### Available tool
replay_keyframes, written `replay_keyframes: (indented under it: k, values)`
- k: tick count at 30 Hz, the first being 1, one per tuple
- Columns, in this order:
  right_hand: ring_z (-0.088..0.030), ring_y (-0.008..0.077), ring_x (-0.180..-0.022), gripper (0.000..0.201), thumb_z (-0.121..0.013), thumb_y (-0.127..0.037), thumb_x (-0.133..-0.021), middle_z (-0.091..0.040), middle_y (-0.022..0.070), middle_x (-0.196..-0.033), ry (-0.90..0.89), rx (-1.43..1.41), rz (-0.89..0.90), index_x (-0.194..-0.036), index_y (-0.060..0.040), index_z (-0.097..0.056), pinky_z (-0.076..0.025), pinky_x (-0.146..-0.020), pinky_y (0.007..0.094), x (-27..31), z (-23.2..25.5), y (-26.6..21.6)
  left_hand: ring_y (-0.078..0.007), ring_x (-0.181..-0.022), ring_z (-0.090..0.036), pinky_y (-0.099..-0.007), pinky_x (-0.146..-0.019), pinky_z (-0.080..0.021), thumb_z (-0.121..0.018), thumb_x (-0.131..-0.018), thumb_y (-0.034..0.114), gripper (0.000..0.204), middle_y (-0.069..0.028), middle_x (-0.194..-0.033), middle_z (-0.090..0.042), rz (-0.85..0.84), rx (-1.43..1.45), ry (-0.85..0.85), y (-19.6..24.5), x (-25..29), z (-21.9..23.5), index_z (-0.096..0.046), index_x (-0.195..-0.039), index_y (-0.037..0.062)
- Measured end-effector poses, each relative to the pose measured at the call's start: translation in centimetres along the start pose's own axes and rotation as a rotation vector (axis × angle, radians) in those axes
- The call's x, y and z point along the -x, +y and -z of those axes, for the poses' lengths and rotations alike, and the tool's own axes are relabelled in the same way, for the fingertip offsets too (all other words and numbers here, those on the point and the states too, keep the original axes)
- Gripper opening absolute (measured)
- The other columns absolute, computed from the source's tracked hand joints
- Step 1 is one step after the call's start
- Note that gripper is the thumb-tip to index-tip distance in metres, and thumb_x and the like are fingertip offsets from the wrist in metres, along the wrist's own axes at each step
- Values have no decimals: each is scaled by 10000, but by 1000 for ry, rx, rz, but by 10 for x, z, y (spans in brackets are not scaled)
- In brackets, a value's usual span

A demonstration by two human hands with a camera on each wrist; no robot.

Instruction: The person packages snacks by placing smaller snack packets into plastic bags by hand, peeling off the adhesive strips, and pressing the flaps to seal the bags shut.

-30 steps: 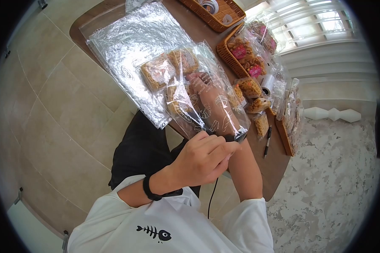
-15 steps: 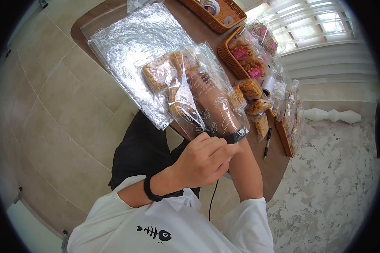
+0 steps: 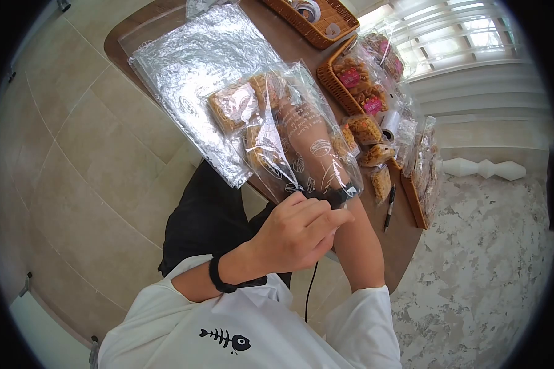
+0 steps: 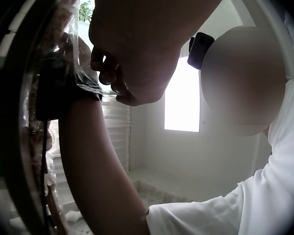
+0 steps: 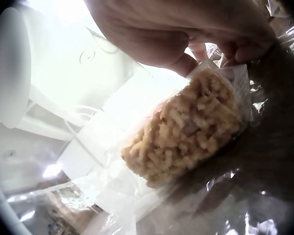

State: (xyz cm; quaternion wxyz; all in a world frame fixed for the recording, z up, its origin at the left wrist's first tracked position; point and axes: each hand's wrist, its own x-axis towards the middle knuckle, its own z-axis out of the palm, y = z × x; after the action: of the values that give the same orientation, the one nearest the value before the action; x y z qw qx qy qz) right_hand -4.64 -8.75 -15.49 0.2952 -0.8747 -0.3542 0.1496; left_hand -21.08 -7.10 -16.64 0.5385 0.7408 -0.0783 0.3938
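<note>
My left hand (image 3: 298, 234) pinches the mouth edge of a clear printed plastic bag (image 3: 311, 89); its curled fingers show against the stretched film (image 4: 90, 88) in the left wrist view. Through this opening goes my right forearm, with the right hand (image 3: 298, 123) deep inside the bag. Several wrapped crispy snack blocks lie in there, including one (image 3: 232, 106) at the far left and another (image 3: 261, 147) nearer me. In the right wrist view, the right hand's fingertips (image 5: 186, 63) pinch the wrapper end of a golden snack block (image 5: 186, 127).
Silver foil sheets (image 3: 197, 61) in clear plastic lie left of the bag. On the right are loose wrapped snacks (image 3: 363, 129), a black pen (image 3: 390, 209) and a wicker basket (image 3: 335, 80) of packed snacks. Another basket (image 3: 326, 37) holding a white roll stands at the back.
The right hand has shifted slightly inside the bag, and its wristband shows more fully near the mouth. The left hand keeps its hold in almost the same place.
</note>
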Motion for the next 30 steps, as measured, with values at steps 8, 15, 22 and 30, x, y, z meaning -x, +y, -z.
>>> replay_keyframes:
  k: [8, 15, 22, 30]
  values:
    - [-626, 370, -1232, 476, -648, -120, -1016, -648, 250, -1320, -16, 124, 52, -1473, -48, -535, -469, -1054, 424, 18, 12, 6, -176, -628, -552, -337, -633, -408, -701, -800, -62, 421, 12, -737, -541, -6, 11, 27, 0, -3, 1, -662, -1192, 87]
    - [-621, 369, -1241, 485, -651, -120, -1015, -643, 253, -1329, -21, 236, 109, -1478, -39, -530, -466, -1060, 422, 25, 14, 3, -163, -610, -540, -326, -626, -397, -711, -806, -62, 417, 24, -711, -518, -7, 0, 22, -1, -2, 1, -660, -1192, 88]
    - [-617, 368, -1250, 495, -654, -121, -1014, -638, 256, -1339, -9, 350, 135, -1483, -29, -524, -463, -1065, 420, 55, 24, 6, -160, -604, -533, -328, -633, -397, -714, -812, -67, 407, 27, -712, -515, 13, 2, 38, 3, -3, 2, -663, -1187, 85]
    - [-590, 319, -1307, 504, -645, -108, -1016, -630, 226, -1369, 129, -23, 194, -1480, 35, -508, -461, -1078, 411, 122, 38, 20, -157, -601, -529, -331, -641, -401, -715, -808, -69, 427, 30, -729, -534, 36, 53, 51, -1, -4, 1, -660, -1199, 94]
